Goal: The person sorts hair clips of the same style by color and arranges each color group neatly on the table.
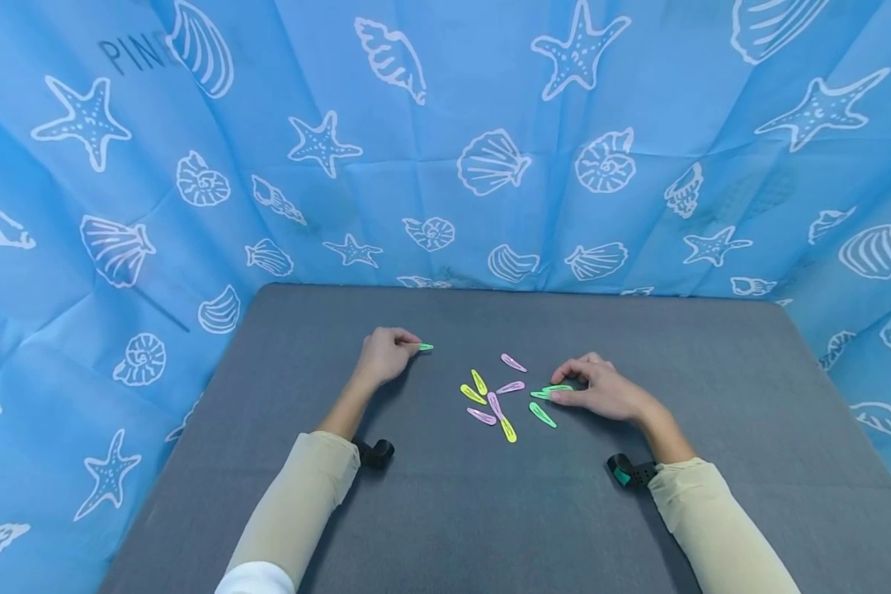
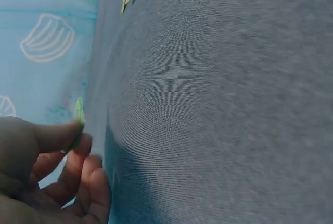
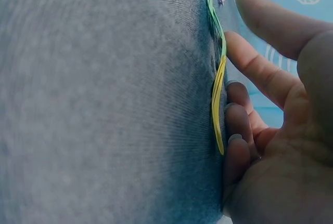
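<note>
My left hand (image 1: 388,355) (image 2: 54,169) pinches a green hair clip (image 1: 426,346) (image 2: 79,110) between thumb and fingers, over the left part of the grey table. At the right side of the loose clips, my right hand (image 1: 605,391) (image 3: 281,99) has its thumb and index finger apart. Its fingers touch or rest close beside green clips (image 1: 540,395) (image 3: 214,13) and a yellow clip (image 3: 218,107) in the right wrist view; the palm hides part of this spot from above. Another green clip (image 1: 542,414) lies just left of that hand.
Between the hands lie yellow clips (image 1: 473,394) and pink clips (image 1: 511,387), one pink clip (image 1: 494,404) meeting a yellow clip (image 1: 508,430). The grey table (image 1: 445,511) ends at a blue curtain (image 1: 431,198) with white shells and starfish.
</note>
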Demonstrator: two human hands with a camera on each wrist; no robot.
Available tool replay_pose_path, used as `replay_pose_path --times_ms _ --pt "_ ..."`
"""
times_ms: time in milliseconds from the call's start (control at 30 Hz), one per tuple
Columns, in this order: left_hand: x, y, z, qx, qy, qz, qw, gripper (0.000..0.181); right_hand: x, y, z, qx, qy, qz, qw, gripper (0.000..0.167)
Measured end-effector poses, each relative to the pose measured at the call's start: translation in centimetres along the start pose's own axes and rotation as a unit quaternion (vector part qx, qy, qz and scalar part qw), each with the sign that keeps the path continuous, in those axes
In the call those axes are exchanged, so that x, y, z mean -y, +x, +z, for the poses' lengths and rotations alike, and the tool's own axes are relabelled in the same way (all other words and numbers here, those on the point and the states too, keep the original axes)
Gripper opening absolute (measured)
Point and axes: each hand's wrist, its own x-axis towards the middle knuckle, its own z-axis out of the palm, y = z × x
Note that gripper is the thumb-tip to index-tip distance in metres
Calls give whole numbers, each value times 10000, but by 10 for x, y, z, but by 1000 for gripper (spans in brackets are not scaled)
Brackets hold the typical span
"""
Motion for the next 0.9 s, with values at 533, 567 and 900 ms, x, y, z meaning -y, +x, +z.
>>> replay_pose_path --times_ms 533,567,900 --pt "5 34 -10 -464 -69 -719 9963 24 -2 0 -2 136 -95 -39 9999 39" --pt "5 36 -11 -501 -87 -730 9960 22 -2 0 -2 134 -98 -46 9999 39" --pt "-7 49 -11 -571 -444 -719 9948 18 -2 0 -1 96 -97 22 9999 39"
